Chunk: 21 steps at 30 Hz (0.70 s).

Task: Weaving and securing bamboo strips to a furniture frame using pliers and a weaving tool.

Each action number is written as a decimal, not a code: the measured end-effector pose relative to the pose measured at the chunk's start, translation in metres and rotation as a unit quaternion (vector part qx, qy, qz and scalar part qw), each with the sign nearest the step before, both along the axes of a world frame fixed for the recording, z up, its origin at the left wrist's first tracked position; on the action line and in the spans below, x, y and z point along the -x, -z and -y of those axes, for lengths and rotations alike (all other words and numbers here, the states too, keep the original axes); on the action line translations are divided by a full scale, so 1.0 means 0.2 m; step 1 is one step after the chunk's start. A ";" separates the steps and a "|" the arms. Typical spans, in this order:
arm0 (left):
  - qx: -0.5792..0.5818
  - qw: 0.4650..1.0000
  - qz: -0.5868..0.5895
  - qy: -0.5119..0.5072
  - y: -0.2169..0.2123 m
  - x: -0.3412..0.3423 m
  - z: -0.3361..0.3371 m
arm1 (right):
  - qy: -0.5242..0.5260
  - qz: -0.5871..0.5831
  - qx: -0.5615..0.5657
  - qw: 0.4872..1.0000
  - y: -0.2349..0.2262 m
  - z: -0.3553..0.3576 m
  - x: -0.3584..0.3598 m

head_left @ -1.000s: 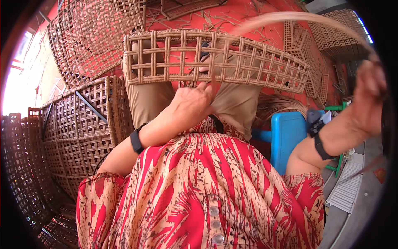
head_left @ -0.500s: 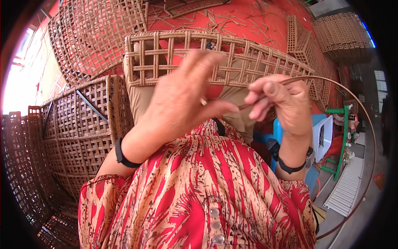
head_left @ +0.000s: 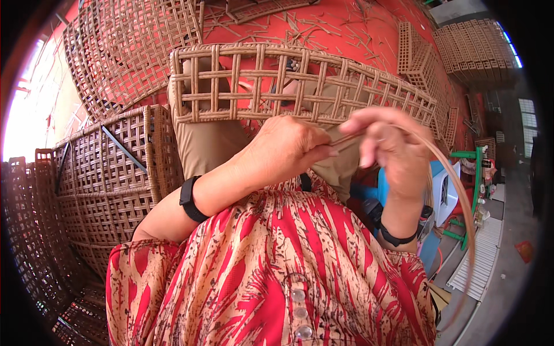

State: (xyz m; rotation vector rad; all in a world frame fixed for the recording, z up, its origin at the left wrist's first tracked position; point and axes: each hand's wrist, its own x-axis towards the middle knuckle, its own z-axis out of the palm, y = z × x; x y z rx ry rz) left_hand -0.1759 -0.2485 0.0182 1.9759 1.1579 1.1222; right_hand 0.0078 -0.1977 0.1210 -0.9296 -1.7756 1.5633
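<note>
The left hand (head_left: 291, 144) is pinching a strip (head_left: 468, 222) by the woven frame's (head_left: 300, 98) near edge. The blurred right hand (head_left: 398, 153) is curling around it, grip unclear. The strip is running rightward, then bending down; the frame is lying lengthwise left-to-right across the lap (head_left: 210, 144).

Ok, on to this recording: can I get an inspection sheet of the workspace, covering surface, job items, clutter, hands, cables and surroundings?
Surface: red floor; the work lies across the person's tan trousers.
Job's things: open-weave panel; long brown strip, curving down at right, partly blurred.
Clutter: brown scraps scattered on the floor.
Hands: left hand, fingers closed on the strip; right hand, blurred beside it, grip unclear.
Cables: thin orange line at lower right, too small to identify.
Surroundings: large woven pieces at left; green frame at right.
</note>
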 end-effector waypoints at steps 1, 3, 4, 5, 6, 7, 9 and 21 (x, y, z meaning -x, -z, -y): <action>0.031 0.999 -0.036 0.001 0.03 0.01 0.00 | 0.040 -0.025 -0.070 0.996 -0.02 -0.01 -0.01; 0.058 0.994 -0.090 -0.006 0.15 0.01 0.02 | 0.079 -0.005 -0.152 0.985 -0.09 -0.05 -0.10; 0.081 0.986 -0.143 -0.009 0.20 0.01 0.03 | 0.096 -0.002 -0.192 0.977 -0.14 -0.06 -0.14; 0.080 0.987 -0.142 -0.006 0.23 0.01 0.03 | 0.093 -0.015 -0.257 0.962 -0.16 -0.08 -0.18; 0.106 0.973 -0.205 -0.019 0.27 0.00 0.04 | 0.092 -0.043 -0.314 0.944 -0.18 -0.09 -0.23; 0.133 0.955 -0.265 -0.033 0.32 0.01 0.05 | 0.088 -0.055 -0.340 0.935 -0.22 -0.10 -0.27; 0.142 0.952 -0.269 -0.030 0.40 0.01 0.06 | 0.105 -0.054 -0.381 0.917 -0.29 -0.14 -0.38; 0.129 0.896 -0.424 -0.019 0.47 0.05 0.08 | 0.249 -0.179 -0.378 0.873 -0.28 -0.09 -0.27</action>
